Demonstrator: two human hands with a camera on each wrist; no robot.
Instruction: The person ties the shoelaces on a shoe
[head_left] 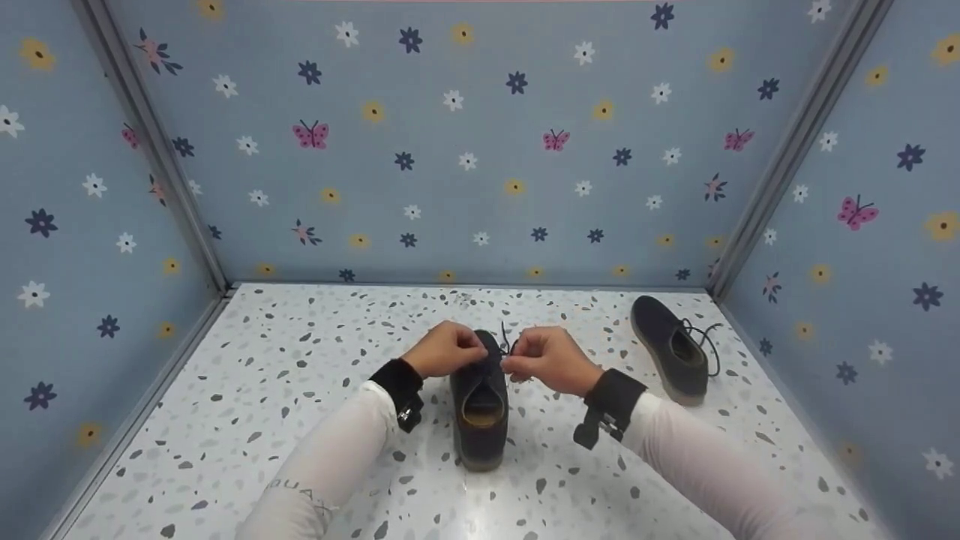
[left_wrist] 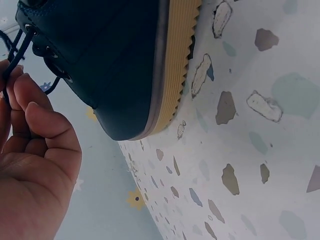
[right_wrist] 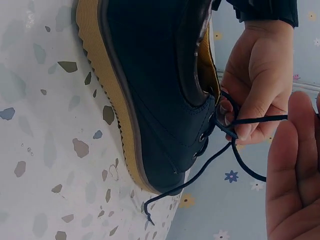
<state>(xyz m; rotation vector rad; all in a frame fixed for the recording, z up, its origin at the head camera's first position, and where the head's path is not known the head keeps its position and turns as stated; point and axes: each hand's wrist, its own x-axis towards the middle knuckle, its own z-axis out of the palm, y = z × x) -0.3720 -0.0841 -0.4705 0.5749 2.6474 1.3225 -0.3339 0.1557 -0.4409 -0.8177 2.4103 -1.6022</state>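
A dark navy lace-up shoe (head_left: 481,442) with a tan ridged sole (right_wrist: 117,125) stands on the speckled surface, its toe pointing away from me. My left hand (head_left: 448,349) is over the shoe's front; in the left wrist view, that hand (left_wrist: 40,150) pinches the dark shoelace (left_wrist: 22,55) between thumb and fingers. On the shoe's right, my right hand (head_left: 553,361) grips another part of the lace. The right wrist view has a lace strand (right_wrist: 262,119) stretched between both hands, a loop below it, and a loose end (right_wrist: 182,185) hanging across the toe.
A matching shoe (head_left: 667,352) lies to the right, its laces loose over its side. Flower-and-butterfly panels (head_left: 480,210) rise behind and at both sides, joined by grey metal corner strips (head_left: 799,142). The white speckled surface (head_left: 300,360) extends around the shoes.
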